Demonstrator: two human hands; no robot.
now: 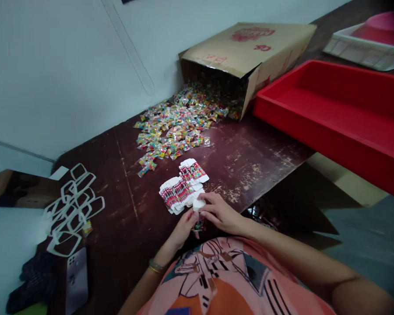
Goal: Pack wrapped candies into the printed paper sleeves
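Both of my hands meet at the near edge of a dark wooden table (256,157). My left hand (184,227) and my right hand (220,212) are closed together on a small white and printed paper box (198,205) that is partly hidden by my fingers. Just beyond my hands lies a fanned stack of flat red-and-white printed box blanks (184,186). Farther back a heap of small colourful wrapped candy packets (177,124) spills from a tipped cardboard carton (249,52).
A large red plastic tray (341,109) overhangs the table's right side, with a white tray holding a pink bowl (374,39) behind it. White paper cut-out scraps (70,205), a phone (76,280) and a dark cloth (33,280) lie at the left.
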